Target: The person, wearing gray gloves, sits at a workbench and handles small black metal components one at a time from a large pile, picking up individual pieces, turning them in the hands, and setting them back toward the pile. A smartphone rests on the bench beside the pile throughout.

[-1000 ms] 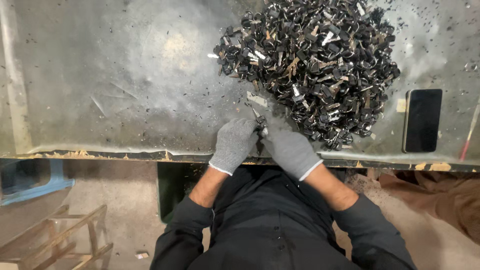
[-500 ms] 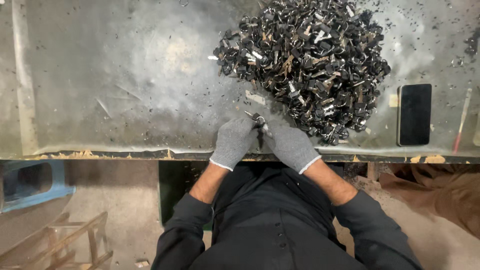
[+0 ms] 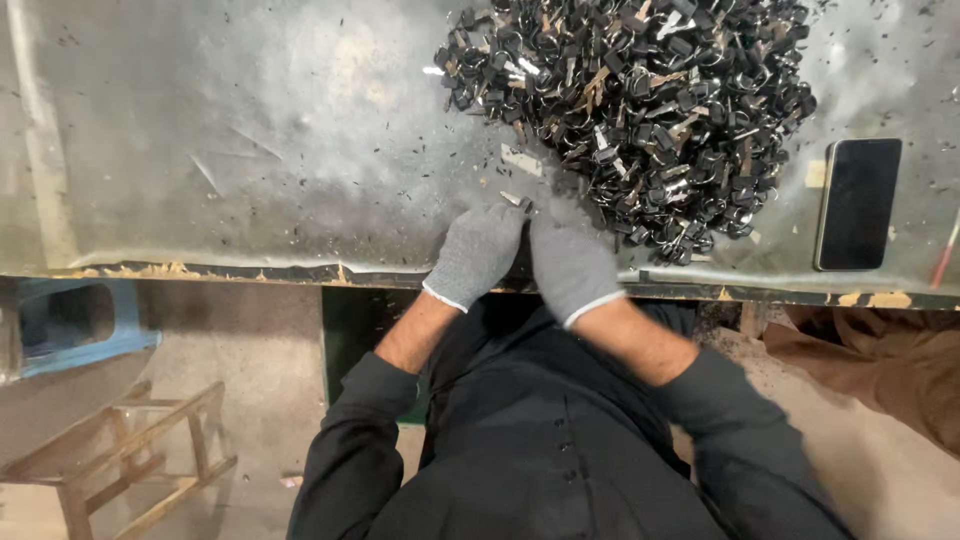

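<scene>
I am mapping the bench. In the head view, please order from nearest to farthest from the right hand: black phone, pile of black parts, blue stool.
1. pile of black parts, just above the right hand
2. black phone, far right
3. blue stool, far left, below the bench

pile of small dark metal parts: top cut off | piece between hands: mostly hidden

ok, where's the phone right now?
In the head view, the phone lies face up on the metal table, far right, just right of the pile of small black parts and apart from both hands.
</scene>
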Demonstrator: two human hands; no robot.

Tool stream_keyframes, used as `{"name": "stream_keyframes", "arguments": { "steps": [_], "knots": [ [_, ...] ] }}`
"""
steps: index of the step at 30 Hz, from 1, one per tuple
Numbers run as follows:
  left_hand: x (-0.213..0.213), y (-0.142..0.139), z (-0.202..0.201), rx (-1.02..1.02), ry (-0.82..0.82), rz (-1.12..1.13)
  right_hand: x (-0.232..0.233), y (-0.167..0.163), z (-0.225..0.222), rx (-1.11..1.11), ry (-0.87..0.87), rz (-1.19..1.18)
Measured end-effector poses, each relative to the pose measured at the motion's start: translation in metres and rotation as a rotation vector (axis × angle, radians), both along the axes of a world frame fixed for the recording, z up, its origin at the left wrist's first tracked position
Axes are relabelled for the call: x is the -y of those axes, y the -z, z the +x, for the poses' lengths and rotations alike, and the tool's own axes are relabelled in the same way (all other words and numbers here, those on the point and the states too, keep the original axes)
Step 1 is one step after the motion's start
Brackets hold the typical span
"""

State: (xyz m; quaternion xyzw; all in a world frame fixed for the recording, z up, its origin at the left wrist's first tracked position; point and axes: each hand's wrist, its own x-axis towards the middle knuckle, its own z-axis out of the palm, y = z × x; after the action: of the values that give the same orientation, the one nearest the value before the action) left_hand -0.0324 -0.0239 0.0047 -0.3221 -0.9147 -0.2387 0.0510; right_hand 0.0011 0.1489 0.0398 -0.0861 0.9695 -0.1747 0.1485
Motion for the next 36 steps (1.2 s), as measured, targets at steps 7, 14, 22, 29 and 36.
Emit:
{"name": "stream_keyframes", "arguments": {
  "steps": [7, 14, 22, 29, 36],
  "knots": [
    [-0.001, -0.004, 0.003, 0.128, -0.083, 0.025, -0.019, -0.020, 0.000, -0.018, 0.054, -0.237],
    [0.001, 0.000, 0.006, -0.006, 0.013, 0.125, -0.011, -0.013, -0.004, 0.191, -0.016, -0.008],
    [0.001, 0.003, 0.009, -0.055, -0.008, 0.082, -0.004, -0.019, 0.001, 0.002, 0.027, 0.039],
    [0.002, 0.004, 0.009, -0.026, -0.026, 0.029, -0.012, -0.021, -0.008, 0.220, 0.072, -0.082],
    [-0.004, -0.004, 0.020, 0.101, -0.146, 0.189, -0.018, -0.033, -0.012, 0.136, 0.045, -0.182]
  ]
}}
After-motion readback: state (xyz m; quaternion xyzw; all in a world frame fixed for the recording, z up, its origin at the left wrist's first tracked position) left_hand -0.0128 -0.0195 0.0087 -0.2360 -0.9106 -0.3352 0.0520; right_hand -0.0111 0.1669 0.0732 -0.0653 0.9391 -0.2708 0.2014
